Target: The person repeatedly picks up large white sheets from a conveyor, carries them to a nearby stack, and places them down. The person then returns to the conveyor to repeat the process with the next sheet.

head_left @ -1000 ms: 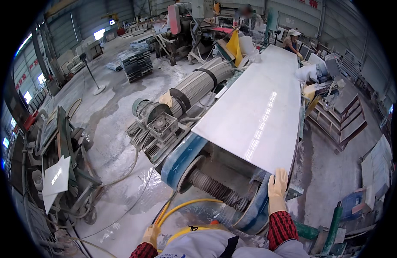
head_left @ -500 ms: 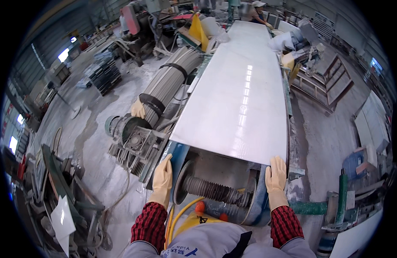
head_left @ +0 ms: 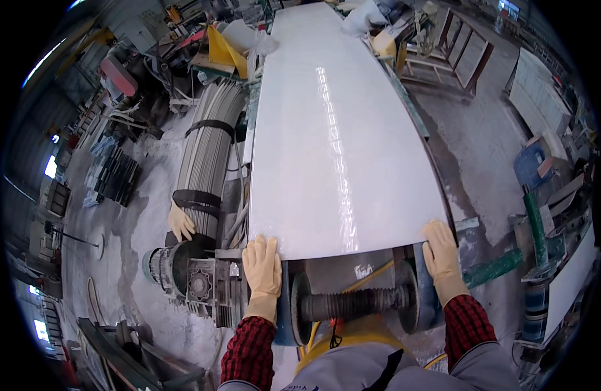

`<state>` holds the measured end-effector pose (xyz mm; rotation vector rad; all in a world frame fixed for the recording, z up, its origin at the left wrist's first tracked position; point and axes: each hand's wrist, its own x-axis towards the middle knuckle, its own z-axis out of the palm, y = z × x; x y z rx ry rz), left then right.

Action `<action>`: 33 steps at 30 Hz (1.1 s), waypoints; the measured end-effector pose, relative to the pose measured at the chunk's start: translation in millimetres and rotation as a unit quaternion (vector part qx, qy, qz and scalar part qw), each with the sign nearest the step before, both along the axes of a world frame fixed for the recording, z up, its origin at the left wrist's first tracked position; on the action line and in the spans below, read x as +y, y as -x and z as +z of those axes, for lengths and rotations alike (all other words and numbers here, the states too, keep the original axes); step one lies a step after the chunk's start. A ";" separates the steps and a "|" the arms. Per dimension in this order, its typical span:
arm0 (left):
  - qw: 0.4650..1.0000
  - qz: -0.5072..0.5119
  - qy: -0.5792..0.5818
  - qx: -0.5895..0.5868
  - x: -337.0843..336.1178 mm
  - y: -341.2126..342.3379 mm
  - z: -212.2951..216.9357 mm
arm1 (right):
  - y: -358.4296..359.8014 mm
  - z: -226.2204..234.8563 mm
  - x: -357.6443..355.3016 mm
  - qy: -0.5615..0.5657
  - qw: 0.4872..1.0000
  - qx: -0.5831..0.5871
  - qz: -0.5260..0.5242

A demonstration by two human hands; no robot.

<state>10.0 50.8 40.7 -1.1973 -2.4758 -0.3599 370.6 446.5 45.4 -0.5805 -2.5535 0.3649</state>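
Observation:
A long white polished slab (head_left: 326,150) lies flat on a machine bed and runs away from me. My left hand (head_left: 263,267), in a cream rubber glove, rests at the slab's near left corner with its fingers stretched forward. At the near right corner lies my right hand (head_left: 442,251), gloved alike, its fingers extended over the edge. Neither hand is closed around anything that I can see; the undersides of the fingers are hidden. Below the slab's near edge, between my hands, a ribbed dark roller (head_left: 356,303) sits between two round end plates.
On the left stand a strapped bundle of grey strips (head_left: 206,140), a loose cream glove (head_left: 181,222) and a motor with gearbox (head_left: 183,274). To the right are green pipes (head_left: 496,267), a blue barrel (head_left: 533,163) and a brown metal frame (head_left: 453,55). Yellow hoses run below.
My left hand has moved from the machine's side onto the slab's near left corner. The right hand stays by the right corner. The view has swung, shifting the slab left in the picture.

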 end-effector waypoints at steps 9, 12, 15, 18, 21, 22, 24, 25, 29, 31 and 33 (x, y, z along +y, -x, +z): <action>1.000 0.011 0.014 -0.013 4.1 -7.7 11.9 | -2.8 -4.8 -0.3 -0.002 1.000 -0.021 -0.016; 1.000 0.012 0.018 -0.017 2.3 -7.1 8.2 | -3.1 -4.2 -2.0 -0.019 1.000 0.001 -0.011; 1.000 0.009 0.022 -0.021 -1.6 -5.0 3.2 | -3.3 -3.7 -4.4 -0.024 1.000 0.009 -0.012; 0.999 0.005 0.034 -0.020 -5.0 -3.0 -1.1 | -3.7 -2.4 -5.2 -0.024 0.999 0.022 -0.008; 0.999 -0.004 0.033 -0.006 -6.5 -0.3 -5.2 | -3.9 -0.1 -6.8 -0.019 0.999 0.025 -0.011; 0.999 0.002 0.036 0.005 -6.3 0.5 -6.9 | -3.7 1.0 -7.2 -0.011 0.999 0.026 -0.015; 0.999 0.007 0.051 0.011 -7.5 1.3 -9.9 | -4.2 3.4 -8.2 -0.026 0.999 0.037 -0.014; 0.999 0.005 0.053 0.007 -8.4 -0.3 -11.7 | -4.0 4.3 -9.7 -0.027 0.999 0.042 -0.010; 0.999 -0.002 0.044 0.002 -11.0 1.1 -10.0 | -3.0 12.4 -12.1 -0.017 0.999 0.035 -0.007; 0.999 -0.006 0.038 -0.005 -10.9 -0.3 -8.7 | -2.2 16.1 -13.1 -0.026 0.999 0.041 -0.009; 0.999 0.000 0.045 -0.003 -10.3 -1.8 -8.1 | -1.5 18.9 -14.3 -0.032 0.998 0.045 -0.009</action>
